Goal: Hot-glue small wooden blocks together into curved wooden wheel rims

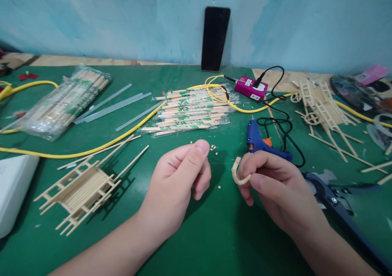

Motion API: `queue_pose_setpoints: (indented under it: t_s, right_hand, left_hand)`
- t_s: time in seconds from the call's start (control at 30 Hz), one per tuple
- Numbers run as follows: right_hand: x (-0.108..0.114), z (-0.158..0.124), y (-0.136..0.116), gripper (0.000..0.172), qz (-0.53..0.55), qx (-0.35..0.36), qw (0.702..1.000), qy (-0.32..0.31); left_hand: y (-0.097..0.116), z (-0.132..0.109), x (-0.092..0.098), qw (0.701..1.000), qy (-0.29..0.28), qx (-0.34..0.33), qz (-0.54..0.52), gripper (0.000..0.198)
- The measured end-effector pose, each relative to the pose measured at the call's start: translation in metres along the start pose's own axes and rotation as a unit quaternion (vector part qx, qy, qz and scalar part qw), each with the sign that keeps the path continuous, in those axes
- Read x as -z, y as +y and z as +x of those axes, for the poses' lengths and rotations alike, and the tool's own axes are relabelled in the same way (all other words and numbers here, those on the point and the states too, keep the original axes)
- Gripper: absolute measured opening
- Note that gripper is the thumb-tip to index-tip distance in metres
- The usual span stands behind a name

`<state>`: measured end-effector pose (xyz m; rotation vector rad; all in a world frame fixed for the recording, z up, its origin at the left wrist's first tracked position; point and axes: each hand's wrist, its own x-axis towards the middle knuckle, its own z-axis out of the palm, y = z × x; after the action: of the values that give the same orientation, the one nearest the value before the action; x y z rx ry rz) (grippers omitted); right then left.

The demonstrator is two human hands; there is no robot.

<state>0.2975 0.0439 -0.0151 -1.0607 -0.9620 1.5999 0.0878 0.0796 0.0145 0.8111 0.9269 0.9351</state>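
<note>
Between the thumb and fingers of my right hand (269, 182) is a curved strip of short wooden stick pieces (237, 174), joined into a partial ring. My left hand (180, 178) is closed, thumb pressed on the curled index finger; whatever it may pinch is hidden. Small cut wooden bits (214, 148) lie on the green table just beyond the left hand. Behind my right hand rests a blue glue gun (260, 139) with an orange trigger. To the left stands a small cart frame (82, 190) built of wooden sticks.
Wrapped chopsticks (192, 110) and a full pack (67, 100) lie behind, near clear glue sticks (113, 107). A yellow cable (122, 136) crosses the table to a purple power strip (251, 88). A phone (215, 39) leans on the wall. Cutters (333, 202) and another stick cart (321, 108) are right.
</note>
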Motion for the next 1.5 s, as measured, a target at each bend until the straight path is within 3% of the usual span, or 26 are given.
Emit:
queue_pose_setpoints:
  t_s: [0.27,0.47,0.63,1.03,1.1,1.23,1.37,1.5]
  right_hand:
    - [0.001,0.004,0.001,0.018,0.017,0.003,1.0,0.003]
    - [-0.003,0.0,0.001,0.015,-0.035,0.038,0.998,0.023]
    - [-0.011,-0.003,0.002,0.014,-0.089,0.078,0.991,0.068]
    - [-0.019,-0.004,-0.002,0.009,-0.19,0.145,0.97,0.047]
    - [-0.017,-0.005,-0.002,0.009,-0.216,0.171,0.959,0.068]
    - [-0.012,-0.007,-0.006,0.036,-0.292,0.28,0.908,0.112]
    - [-0.011,-0.008,-0.013,0.04,-0.363,0.35,0.86,0.079]
    - [-0.013,-0.008,-0.018,0.038,-0.377,0.359,0.851,0.064]
  left_hand:
    - [0.0,0.002,0.0,1.0,0.027,-0.004,-0.008,0.059]
    - [-0.004,0.0,-0.004,0.998,-0.011,0.036,-0.044,0.032]
    - [-0.005,-0.001,-0.003,0.999,-0.021,0.013,0.026,0.026]
    - [-0.001,-0.006,-0.005,0.994,-0.026,-0.051,0.093,0.018]
    - [-0.001,-0.009,-0.005,0.985,-0.018,-0.086,0.148,0.015]
    - [-0.003,-0.013,-0.004,0.945,-0.032,-0.177,0.272,0.012]
    - [-0.006,-0.012,-0.003,0.902,-0.055,-0.25,0.349,0.01]
    - [-0.007,-0.012,-0.002,0.887,-0.062,-0.268,0.371,0.009]
